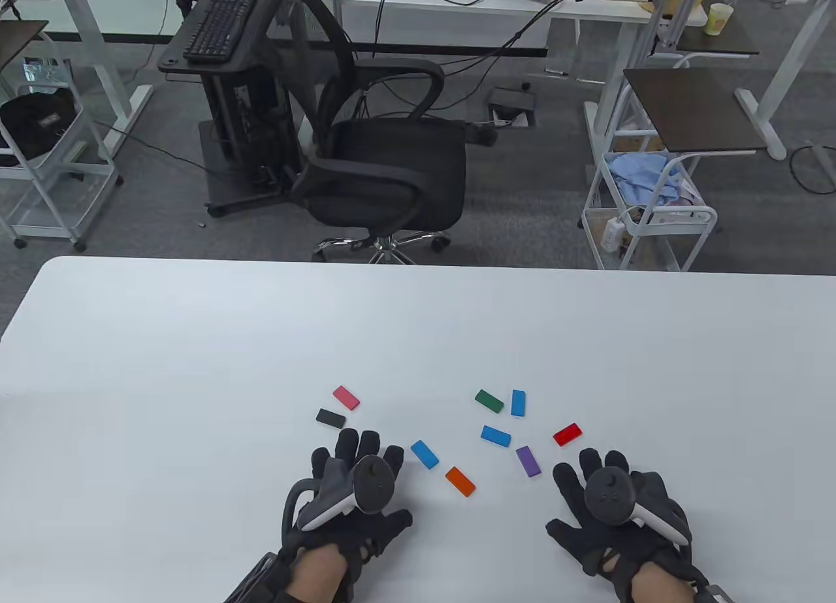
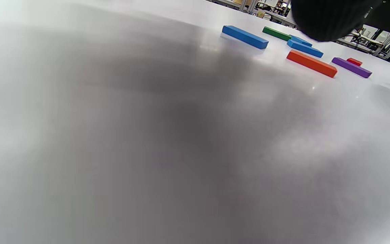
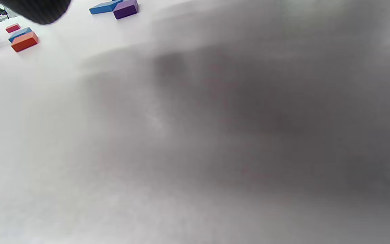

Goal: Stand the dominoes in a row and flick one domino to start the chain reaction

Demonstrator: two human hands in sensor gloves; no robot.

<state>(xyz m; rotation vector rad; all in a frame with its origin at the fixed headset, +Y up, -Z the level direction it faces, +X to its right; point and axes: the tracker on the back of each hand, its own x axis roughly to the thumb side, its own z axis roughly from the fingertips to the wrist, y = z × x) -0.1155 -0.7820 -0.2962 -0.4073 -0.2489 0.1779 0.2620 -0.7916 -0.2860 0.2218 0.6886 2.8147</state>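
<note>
On the white counter point(image 1: 196, 342), nine dominoes lay flat and scattered, none standing. Both hands rested palm down at the near edge, fingers spread and fairly straight, holding nothing. The left hand point(image 1: 353, 498) sat at about seven o'clock of the scatter, the right hand point(image 1: 614, 505) at about five o'clock, each with a tracker strapped to its back.

Off the left hand's fingertips, toward eleven o'clock, lay the black domino point(image 1: 330, 418), close to the fingers (whether it touched them could not be told), and the pink domino point(image 1: 346, 397) just beyond it at one o'clock. Between the two hands lay a blue domino point(image 1: 424, 454) and the orange domino point(image 1: 460, 481), near each other but apart. Farther right, the purple domino point(image 1: 528, 461) lay at about ten o'clock of the right hand, with the red domino point(image 1: 566, 434) at twelve o'clock of that hand. Beyond these sat a second blue domino point(image 1: 496, 436), the green domino point(image 1: 489, 401) and a third blue domino point(image 1: 518, 402), the last two just beside each other.

Both wrist views were low over the shaded counter; the left one showed the blue, green, orange, purple and red pieces lying flat at one o'clock.

Past the counter's far edge, at twelve o'clock, stood a black office chair point(image 1: 385, 165).
</note>
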